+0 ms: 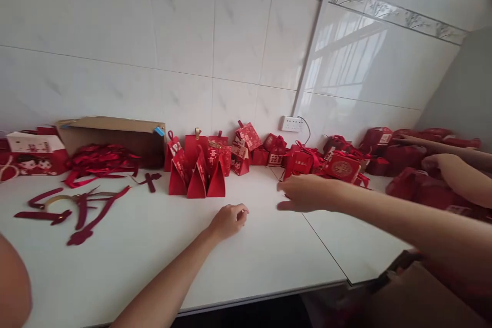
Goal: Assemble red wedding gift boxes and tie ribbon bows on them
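Observation:
My left hand (pixel 229 221) rests on the white table (pixel 265 261) with its fingers curled in and nothing visible in them. Beyond it stands a cluster of red gift boxes (pixel 197 179) with pointed tops and strap handles, apart from the hand. My right hand (pixel 302 193) is stretched out palm down over the table, thumb apart from the fingers, with no held thing visible. It is nearest to a red box with a ribbon (pixel 300 163); whether they touch I cannot tell. Behind it lies a red box with a round gold print (pixel 342 166).
An open cardboard box (pixel 111 124) of red ribbons (pixel 103 159) stands at the left. Dark red straps (pixel 82 210) lie before it. Another person's hand (pixel 442 164) is over red bags (pixel 415 187) at the right. A power strip (pixel 292 124) is against the wall.

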Action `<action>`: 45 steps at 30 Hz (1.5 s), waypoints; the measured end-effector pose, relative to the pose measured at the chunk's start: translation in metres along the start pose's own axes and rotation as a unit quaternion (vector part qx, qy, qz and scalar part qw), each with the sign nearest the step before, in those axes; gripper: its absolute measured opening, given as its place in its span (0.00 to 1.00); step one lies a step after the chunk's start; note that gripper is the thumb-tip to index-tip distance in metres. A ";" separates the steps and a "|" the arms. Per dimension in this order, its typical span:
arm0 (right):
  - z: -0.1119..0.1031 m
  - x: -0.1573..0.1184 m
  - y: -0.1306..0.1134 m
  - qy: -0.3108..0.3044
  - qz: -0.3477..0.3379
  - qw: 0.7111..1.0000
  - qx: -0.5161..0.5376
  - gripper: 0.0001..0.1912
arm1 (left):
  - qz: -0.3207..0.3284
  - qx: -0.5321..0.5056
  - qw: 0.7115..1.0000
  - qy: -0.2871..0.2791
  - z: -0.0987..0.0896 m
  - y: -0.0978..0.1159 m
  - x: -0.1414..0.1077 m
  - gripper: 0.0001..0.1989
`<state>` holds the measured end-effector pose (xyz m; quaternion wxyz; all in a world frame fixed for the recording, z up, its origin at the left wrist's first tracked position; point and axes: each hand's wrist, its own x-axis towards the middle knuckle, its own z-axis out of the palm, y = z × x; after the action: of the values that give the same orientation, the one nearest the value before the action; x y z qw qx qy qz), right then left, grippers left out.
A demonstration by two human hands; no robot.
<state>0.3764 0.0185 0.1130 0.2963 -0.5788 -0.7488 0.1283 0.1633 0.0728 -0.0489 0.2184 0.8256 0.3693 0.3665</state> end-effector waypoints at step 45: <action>0.129 0.006 0.031 0.131 -0.082 0.913 0.378 0.16 | 0.330 0.144 0.891 0.277 -0.014 0.040 -0.003 0.09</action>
<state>0.3238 0.0531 -0.0041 0.5983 -0.3717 -0.6433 0.3000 0.1687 0.0461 -0.0160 -0.1475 0.7874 0.1696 0.5740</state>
